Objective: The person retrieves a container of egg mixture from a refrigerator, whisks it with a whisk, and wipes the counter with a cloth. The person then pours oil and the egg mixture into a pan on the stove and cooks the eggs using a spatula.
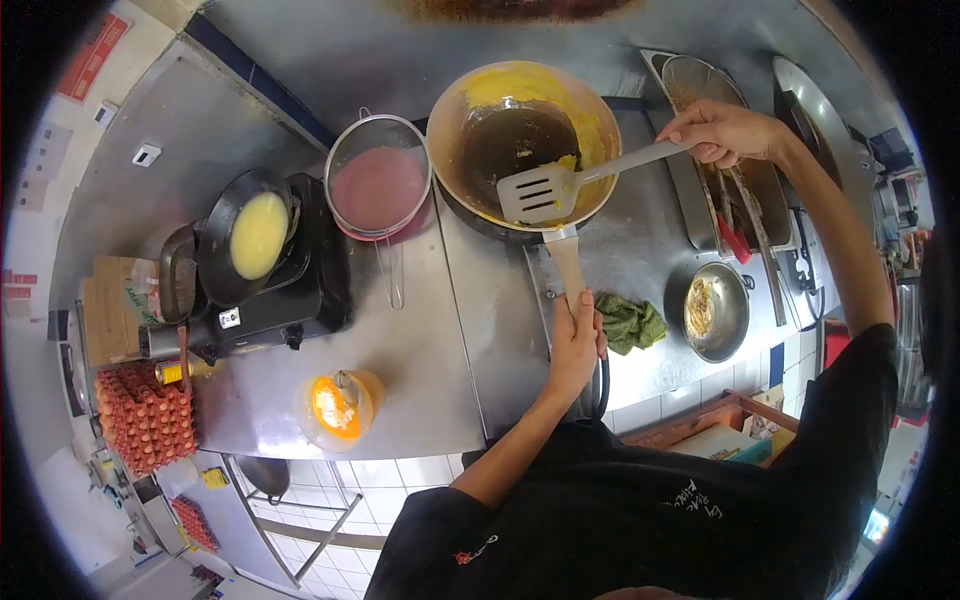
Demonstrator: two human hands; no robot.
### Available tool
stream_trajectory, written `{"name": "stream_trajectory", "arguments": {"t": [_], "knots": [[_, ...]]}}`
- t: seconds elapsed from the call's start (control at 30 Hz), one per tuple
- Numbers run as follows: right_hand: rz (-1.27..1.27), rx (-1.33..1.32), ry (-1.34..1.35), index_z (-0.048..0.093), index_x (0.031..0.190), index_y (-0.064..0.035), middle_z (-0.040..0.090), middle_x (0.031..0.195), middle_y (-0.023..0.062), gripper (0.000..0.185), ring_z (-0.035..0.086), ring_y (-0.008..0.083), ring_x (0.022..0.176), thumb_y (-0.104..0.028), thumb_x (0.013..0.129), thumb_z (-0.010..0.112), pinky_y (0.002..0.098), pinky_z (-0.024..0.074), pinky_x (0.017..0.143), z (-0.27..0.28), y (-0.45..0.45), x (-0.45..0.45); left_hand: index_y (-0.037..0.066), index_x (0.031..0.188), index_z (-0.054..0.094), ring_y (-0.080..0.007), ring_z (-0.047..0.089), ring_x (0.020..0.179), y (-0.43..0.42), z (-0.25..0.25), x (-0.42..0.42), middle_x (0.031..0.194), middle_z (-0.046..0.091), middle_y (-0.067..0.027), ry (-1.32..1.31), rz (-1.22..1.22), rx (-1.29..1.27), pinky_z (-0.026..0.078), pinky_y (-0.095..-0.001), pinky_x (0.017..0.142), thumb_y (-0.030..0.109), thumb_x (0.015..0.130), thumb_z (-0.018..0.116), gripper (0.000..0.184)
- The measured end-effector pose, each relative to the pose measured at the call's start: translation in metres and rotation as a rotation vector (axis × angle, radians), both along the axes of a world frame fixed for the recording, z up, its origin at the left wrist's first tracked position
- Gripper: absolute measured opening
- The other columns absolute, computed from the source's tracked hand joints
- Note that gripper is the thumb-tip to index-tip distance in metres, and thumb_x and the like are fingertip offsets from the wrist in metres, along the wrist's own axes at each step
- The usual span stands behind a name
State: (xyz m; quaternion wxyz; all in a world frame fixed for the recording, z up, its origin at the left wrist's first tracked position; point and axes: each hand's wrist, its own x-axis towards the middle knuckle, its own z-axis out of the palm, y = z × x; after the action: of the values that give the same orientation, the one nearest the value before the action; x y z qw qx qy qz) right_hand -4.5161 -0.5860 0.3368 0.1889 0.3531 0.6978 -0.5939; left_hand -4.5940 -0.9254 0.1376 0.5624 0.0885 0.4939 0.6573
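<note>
My left hand (573, 345) is closed round the beige handle of a deep frying pan (452, 112). Yellow residue coats the pan's inner wall, and its bottom looks dark brown. In my right hand (722, 133) is a pale grey slotted spatula (540, 195), gripped by the end of its handle. The spatula's blade is over the near part of the pan, with yellow bits at its edge; whether it touches the pan I cannot tell. Beside my left hand lies a crumpled green cloth (630, 325).
At left, a black pan (215, 272) with a pale yellow layer sits on a gas stove (325, 300). A strainer (388, 228) rests over a pink container. Nearer stand an orange-filled container (340, 408) and stacked egg trays (147, 415). At right are a small metal pan (735, 330) and tongs (760, 235).
</note>
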Motion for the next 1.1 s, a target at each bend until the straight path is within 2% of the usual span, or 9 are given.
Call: {"name": "stream_trajectory", "arguments": {"t": [0.43,0.5,0.53,0.57,0.63,0.7,0.9,1.03,1.1], "knots": [[-0.271,-0.203,0.263,0.063,0.126,-0.005,0.029,0.065,-0.0103,0.032,0.021,-0.001,0.052,-0.029,0.108,0.054,0.0175,0.0129,0.039,-0.027,-0.026,-0.015,0.009,0.108,0.042,-0.0087,0.048,0.048,-0.003,0.007,-0.004,0.078,0.05,-0.0018,-0.027,-0.043,-0.019,0.042,-0.0272,0.042,0.04,0.111,0.045,0.032],[-0.331,-0.087,0.421,0.062,0.126,-0.0028,0.042,0.067,-0.0089,0.035,0.038,0.0022,0.055,-0.031,0.108,0.055,0.0213,0.0305,0.042,-0.023,-0.031,-0.04,0.009,0.11,0.042,-0.0088,0.048,0.048,-0.004,0.008,-0.004,0.079,0.05,-0.0018,-0.004,-0.041,-0.012,0.043,-0.0277,0.043,0.041,0.111,0.045,0.032],[-0.323,-0.087,0.43,0.062,0.126,-0.0028,0.042,0.067,-0.0089,0.035,0.038,0.0022,0.055,-0.031,0.108,0.055,0.0213,0.0305,0.042,-0.039,-0.024,-0.059,0.009,0.111,0.042,-0.009,0.049,0.049,-0.005,0.007,-0.004,0.081,0.051,-0.0018,-0.024,-0.051,-0.019,0.043,-0.0277,0.044,0.04,0.111,0.045,0.031],[-0.155,0.536,0.655,0.061,0.127,-0.0025,0.054,0.072,-0.0027,0.034,0.051,0.011,0.062,-0.029,0.107,0.055,0.0286,0.0411,0.049,-0.065,-0.013,-0.085,0.01,0.112,0.042,-0.0092,0.05,0.05,-0.005,0.006,-0.005,0.082,0.051,-0.0018,-0.043,-0.063,-0.025,0.044,-0.0277,0.045,0.04,0.111,0.044,0.03],[0.04,1.17,0.86,0.06,0.128,-0.0022,0.065,0.078,0.0034,0.033,0.065,0.0198,0.068,-0.027,0.107,0.055,0.0359,0.0517,0.057,-0.074,-0.017,-0.122,0.01,0.112,0.042,-0.0095,0.05,0.051,-0.007,0.011,-0.008,0.083,0.052,-0.0019,-0.047,-0.058,-0.006,0.045,-0.0281,0.046,0.04,0.111,0.044,0.03],[0.347,1.5,0.348,0.054,0.133,-0.0062,0.072,0.101,0.0188,0.033,0.072,0.0388,0.091,-0.017,0.102,0.054,0.0498,0.056,0.078,-0.074,-0.04,-0.145,0.01,0.112,0.042,-0.0098,0.051,0.052,-0.016,0.013,-0.007,0.083,0.052,-0.0021,-0.059,-0.07,-0.007,0.046,-0.0284,0.047,0.04,0.111,0.044,0.03],[0.175,1.601,0.394,0.053,0.133,-0.0061,0.072,0.1,0.0219,0.032,0.07,0.0432,0.09,-0.015,0.103,0.051,0.052,0.056,0.077,-0.077,-0.061,-0.143,0.009,0.123,0.04,-0.0121,0.058,0.059,-0.018,0.004,-0.009,0.093,0.057,-0.0054,-0.005,-0.108,0.0,0.053,-0.0294,0.055,0.039,0.111,0.044,0.032],[-0.034,1.468,0.548,0.056,0.129,-0.0044,0.072,0.099,0.0232,0.029,0.07,0.0452,0.092,-0.018,0.103,0.053,0.0537,0.055,0.076,-0.105,-0.076,-0.118,0.009,0.147,0.031,-0.0181,0.066,0.083,-0.037,0.0,-0.012,0.114,0.06,-0.0117,-0.046,-0.105,0.012,0.058,-0.0326,0.067,0.039,0.11,0.047,0.05],[-0.129,1.509,0.798,0.059,0.125,-0.0039,0.07,0.081,0.0155,0.028,0.071,0.0328,0.075,-0.023,0.104,0.055,0.045,0.0523,0.059,-0.142,-0.064,-0.106,0.009,0.152,0.025,-0.0181,0.066,0.086,-0.058,-0.002,-0.017,0.116,0.061,-0.0132,-0.062,-0.071,-0.003,0.058,-0.0324,0.07,0.037,0.111,0.047,0.055]]}}
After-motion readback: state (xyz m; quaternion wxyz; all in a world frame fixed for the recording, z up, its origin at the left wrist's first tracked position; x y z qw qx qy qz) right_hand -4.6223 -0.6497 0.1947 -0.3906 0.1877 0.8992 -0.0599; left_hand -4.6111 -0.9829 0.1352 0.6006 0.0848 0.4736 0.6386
